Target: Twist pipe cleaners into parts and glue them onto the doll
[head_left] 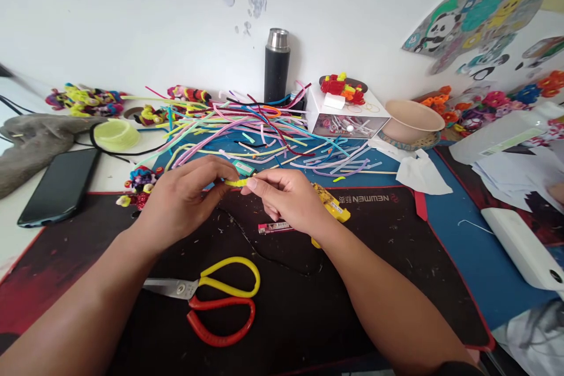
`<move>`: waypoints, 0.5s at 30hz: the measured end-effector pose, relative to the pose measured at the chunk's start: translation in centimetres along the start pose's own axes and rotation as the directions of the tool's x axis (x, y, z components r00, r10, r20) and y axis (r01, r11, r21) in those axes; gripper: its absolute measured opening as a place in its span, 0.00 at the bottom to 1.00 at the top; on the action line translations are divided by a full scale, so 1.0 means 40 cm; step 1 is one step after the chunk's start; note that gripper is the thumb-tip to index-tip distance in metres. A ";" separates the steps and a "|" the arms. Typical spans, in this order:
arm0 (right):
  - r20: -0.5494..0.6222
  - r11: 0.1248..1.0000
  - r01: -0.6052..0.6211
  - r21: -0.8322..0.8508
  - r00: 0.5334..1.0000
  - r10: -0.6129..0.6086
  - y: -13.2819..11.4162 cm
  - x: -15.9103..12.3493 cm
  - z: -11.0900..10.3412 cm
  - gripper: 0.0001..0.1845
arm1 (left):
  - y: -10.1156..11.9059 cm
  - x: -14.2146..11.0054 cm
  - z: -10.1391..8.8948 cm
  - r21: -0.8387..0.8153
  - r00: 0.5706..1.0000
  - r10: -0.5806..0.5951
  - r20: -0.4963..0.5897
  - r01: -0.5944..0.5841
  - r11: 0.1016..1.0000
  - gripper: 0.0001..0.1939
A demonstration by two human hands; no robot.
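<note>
A short yellow pipe cleaner (pixel 237 183) spans the gap between my two hands above the dark mat. My left hand (pixel 187 194) pinches one end, its fingers closed. The other end is pinched between thumb and fingers of my right hand (pixel 286 194). Below my hands lies a lighter (pixel 274 227) with a red end. Partly behind my right wrist is a yellow tool (pixel 332 204), its kind unclear. Scissors (pixel 220 299) with one yellow and one red handle loop rest on the mat nearer me, the blade tips hidden by my left forearm.
Loose coloured pipe cleaners (pixel 238 123) pile up behind my hands. At the back stand a black thermos (pixel 277 67), a white drawer box (pixel 352 108) and a beige bowl (pixel 412 120). A phone (pixel 61 185) lies left; a white device (pixel 522 247) and another person's hand (pixel 557 191) are right.
</note>
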State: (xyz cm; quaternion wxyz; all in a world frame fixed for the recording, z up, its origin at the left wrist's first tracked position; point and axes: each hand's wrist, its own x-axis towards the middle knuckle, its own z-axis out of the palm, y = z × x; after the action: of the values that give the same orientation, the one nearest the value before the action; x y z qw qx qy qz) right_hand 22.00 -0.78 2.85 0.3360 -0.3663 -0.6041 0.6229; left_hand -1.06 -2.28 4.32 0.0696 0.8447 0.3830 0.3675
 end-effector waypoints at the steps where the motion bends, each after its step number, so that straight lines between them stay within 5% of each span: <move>1: 0.008 1.000 -0.009 0.010 1.000 0.009 0.000 0.000 0.000 0.16 | -0.002 -0.001 0.001 0.012 1.000 0.021 -0.005 -0.021 1.000 0.08; 4: 0.013 1.000 -0.012 0.027 1.000 0.012 -0.001 0.001 -0.001 0.17 | -0.005 -0.003 -0.002 -0.024 1.000 -0.007 0.024 0.008 1.000 0.05; 6: 0.001 1.000 0.003 0.005 1.000 -0.003 -0.003 0.000 -0.002 0.17 | -0.003 -0.002 -0.011 -0.078 0.989 -0.132 0.073 0.137 0.987 0.03; 10: -0.032 0.986 0.040 -0.160 0.998 -0.045 -0.006 -0.004 0.000 0.18 | 0.001 0.006 -0.031 -0.236 0.894 -0.421 0.154 0.447 0.863 0.13; 15: -0.043 0.866 0.201 -0.458 0.968 -0.248 -0.003 -0.003 0.009 0.16 | -0.007 0.012 -0.036 -0.333 0.825 -0.476 0.306 0.561 0.758 0.16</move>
State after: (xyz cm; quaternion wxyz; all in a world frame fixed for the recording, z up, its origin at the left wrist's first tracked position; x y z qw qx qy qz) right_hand 21.74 -1.08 2.97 0.3423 -0.3922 -0.7524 0.4035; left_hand -1.97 -1.98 5.54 0.3825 0.7036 0.5080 0.3170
